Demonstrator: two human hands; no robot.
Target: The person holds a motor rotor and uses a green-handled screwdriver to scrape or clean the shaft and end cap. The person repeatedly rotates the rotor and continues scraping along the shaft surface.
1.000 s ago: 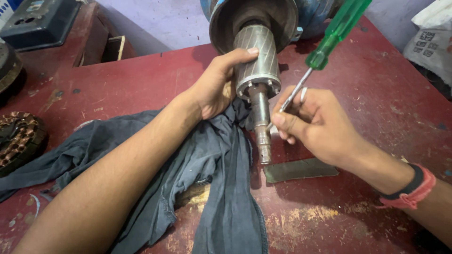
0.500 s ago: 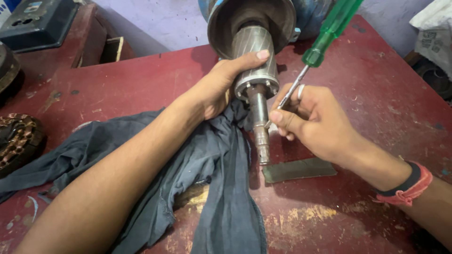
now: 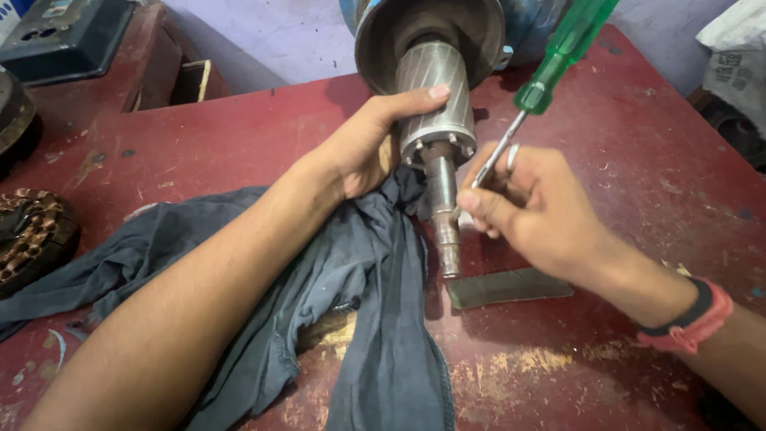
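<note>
1. On the red counter (image 3: pixel 239 136), your left hand (image 3: pixel 363 152) wraps its fingers round the steel rotor (image 3: pixel 435 88), half out of the motor housing (image 3: pixel 383 32).
2. Your right hand (image 3: pixel 527 207) pinches the green screwdriver (image 3: pixel 558 56) by its shaft, tip at the rotor's shaft (image 3: pixel 443 207).
3. Careful: lever hard and the tip may skid toward your left fingers.

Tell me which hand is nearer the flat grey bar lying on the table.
Right. The right hand holds the screwdriver just above the bar, nearly over it. The left hand grips the rotor farther up the table, past the shaft.
</note>
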